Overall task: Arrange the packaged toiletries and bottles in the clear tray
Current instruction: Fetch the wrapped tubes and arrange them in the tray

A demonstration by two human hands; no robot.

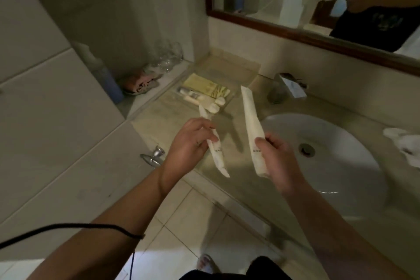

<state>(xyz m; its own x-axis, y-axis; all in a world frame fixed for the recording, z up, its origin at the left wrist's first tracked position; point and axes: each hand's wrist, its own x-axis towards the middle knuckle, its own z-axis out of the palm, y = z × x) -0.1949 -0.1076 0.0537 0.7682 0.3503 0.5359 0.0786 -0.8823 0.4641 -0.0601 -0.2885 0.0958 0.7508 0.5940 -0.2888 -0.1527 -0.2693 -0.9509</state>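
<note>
My left hand [189, 143] grips a long white packet [217, 151] above the counter's front edge, its far end pointing toward the tray. In my right hand [276, 153] is a second, wider white packet [251, 125], held upright and tilted back. Beyond both, the clear tray [230, 79] sits on the counter against the wall. It holds a yellow flat packet [205, 85] and small white bottles [200, 99] lying on their sides with round caps toward me.
A white sink basin [336, 166] lies to the right, with a tap [288, 85] behind it and white cloth [406, 145] at the far right. A side ledge carries clear glasses [167, 55], a folded pink cloth [141, 83] and a blue bottle [109, 82]. A wood-framed mirror [318, 38] hangs above.
</note>
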